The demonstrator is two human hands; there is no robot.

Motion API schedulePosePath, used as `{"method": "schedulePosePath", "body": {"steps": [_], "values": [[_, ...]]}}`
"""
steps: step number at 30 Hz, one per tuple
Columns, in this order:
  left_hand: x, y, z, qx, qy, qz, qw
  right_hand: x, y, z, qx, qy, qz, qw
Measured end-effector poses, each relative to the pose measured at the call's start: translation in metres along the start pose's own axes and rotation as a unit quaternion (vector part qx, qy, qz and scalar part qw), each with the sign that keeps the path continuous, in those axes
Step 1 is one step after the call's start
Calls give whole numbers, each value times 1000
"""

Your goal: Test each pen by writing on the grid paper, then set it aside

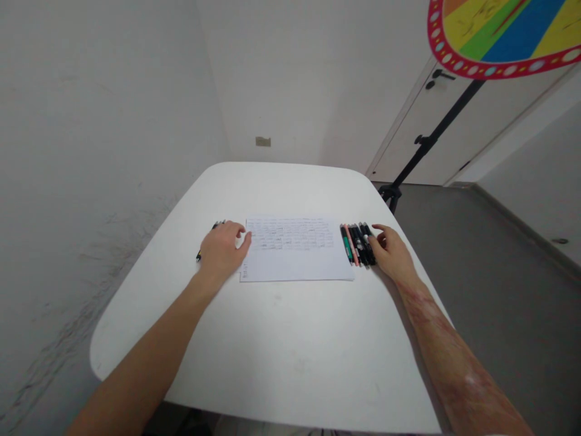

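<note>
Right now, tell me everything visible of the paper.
White, rectangular paper lies flat on the table. Rows of dark writing, too small to read, fill its upper part; the lower is mostly blank, with small marks at left. The left hand overlaps its left edge, contact unclear; pens lie beside its right edge.
</note>
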State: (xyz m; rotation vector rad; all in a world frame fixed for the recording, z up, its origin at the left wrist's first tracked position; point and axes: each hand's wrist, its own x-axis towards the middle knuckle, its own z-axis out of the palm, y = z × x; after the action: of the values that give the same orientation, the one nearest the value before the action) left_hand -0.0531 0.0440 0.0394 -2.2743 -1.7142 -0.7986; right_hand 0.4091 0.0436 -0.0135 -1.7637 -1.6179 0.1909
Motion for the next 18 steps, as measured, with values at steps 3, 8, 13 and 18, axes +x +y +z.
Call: {"method": "schedulePosePath", "body": {"steps": [3, 8, 13, 18], "values": [[7, -19, -12, 104, -29, -88, 990, 0, 0, 0, 11, 18, -1, 1000], [7, -35, -19, 160, -119, -136, 971, 0, 1, 1, 24, 39, 1, 999], [6, -37, -20, 169, -147, -159, 961, 1, 4, 2, 37, 43, 3, 998], [6, -36, -19, 179, -165, -163, 956, 1, 3, 1, 42, 40, 6, 998]]}}
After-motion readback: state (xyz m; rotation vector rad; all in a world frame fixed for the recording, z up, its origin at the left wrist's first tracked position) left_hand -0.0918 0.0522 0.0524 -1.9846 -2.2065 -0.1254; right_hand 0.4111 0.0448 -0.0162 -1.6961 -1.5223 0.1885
